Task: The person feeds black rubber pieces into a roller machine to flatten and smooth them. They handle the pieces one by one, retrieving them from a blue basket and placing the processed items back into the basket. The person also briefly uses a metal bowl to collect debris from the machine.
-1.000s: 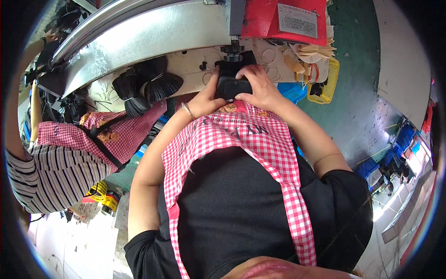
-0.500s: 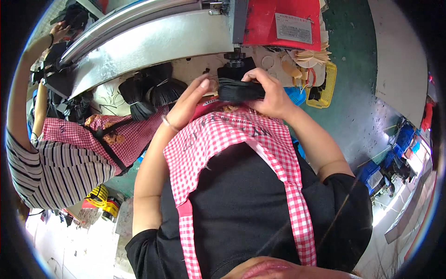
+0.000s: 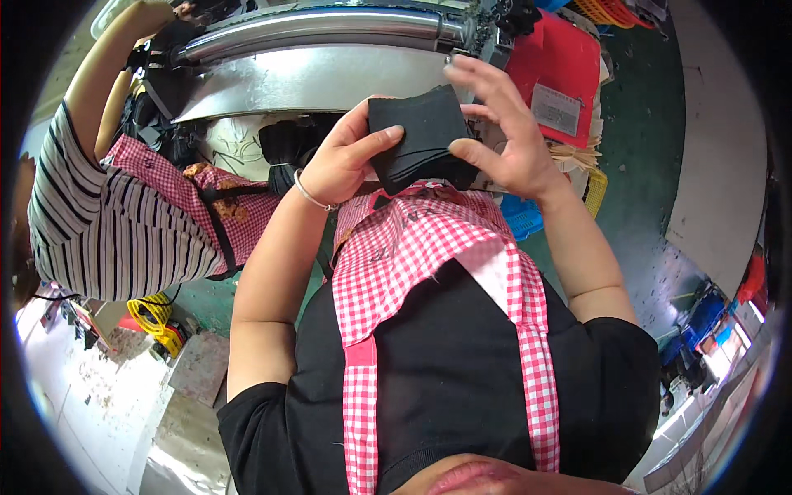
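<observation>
Currently, head view only: both hands are raised in front of the chest with a stack of black fabric pieces [image 3: 422, 139] between them. Left hand [image 3: 342, 161] grips the stack's left edge, thumb laid across the front face, fingers curled behind; a thin silver bracelet [image 3: 309, 196] sits on that wrist. Right hand [image 3: 503, 136] pinches the stack's right edge with thumb on the lower corner, the other fingers fanned open above and behind it. The stack is held in the air, tilted, layered edges showing along its bottom right, above the bib of a red-and-white checked apron [image 3: 429, 247] worn over a black shirt [image 3: 450, 363]. Behind the hands: a large grey metal machine housing [image 3: 313, 78] with a shiny cylindrical bar [image 3: 330, 25] along its top. Below that housing, a pale tabletop [image 3: 235, 144] with more dark fabric pieces [image 3: 289, 144] piled on it, just left of the left hand. To the right of the machine, a red panel [image 3: 561, 62] with a pale label [image 3: 557, 107]. Lower right of it, a blue crate [image 3: 520, 216] and a yellow basket [image 3: 596, 188] near the green floor [image 3: 639, 140]. At left, another person in a striped top [image 3: 107, 223] and similar checked apron [image 3: 177, 186], arm raised toward the machine. Yellow object [image 3: 157, 318] on the floor below that person; cannot tell what it is.
</observation>
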The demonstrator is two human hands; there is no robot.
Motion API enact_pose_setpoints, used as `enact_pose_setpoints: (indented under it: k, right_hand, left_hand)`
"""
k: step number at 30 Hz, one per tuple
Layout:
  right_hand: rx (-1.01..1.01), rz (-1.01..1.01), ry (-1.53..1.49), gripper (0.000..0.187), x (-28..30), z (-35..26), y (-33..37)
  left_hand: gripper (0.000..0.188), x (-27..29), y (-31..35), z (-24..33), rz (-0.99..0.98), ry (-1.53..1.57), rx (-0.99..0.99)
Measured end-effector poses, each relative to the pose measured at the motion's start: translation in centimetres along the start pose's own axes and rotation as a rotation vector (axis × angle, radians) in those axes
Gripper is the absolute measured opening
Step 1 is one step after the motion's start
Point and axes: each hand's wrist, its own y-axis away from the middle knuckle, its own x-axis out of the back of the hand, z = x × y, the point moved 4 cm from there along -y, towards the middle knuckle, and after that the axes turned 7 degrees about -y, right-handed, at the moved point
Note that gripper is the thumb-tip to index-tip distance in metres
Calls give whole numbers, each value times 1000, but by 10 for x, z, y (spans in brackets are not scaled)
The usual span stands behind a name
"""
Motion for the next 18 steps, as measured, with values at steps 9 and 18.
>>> enact_pose_setpoints:
  k: [9, 18]
  right_hand:
    - [-20, -423, 80, 47, 1, 3, -35]
    - [14, -348, 212, 33, -15, -9, -41]
  left_hand:
    - [34, 7, -3, 14, -2, 203, 112]
    - [65, 19, 7, 17, -214, 182, -16]
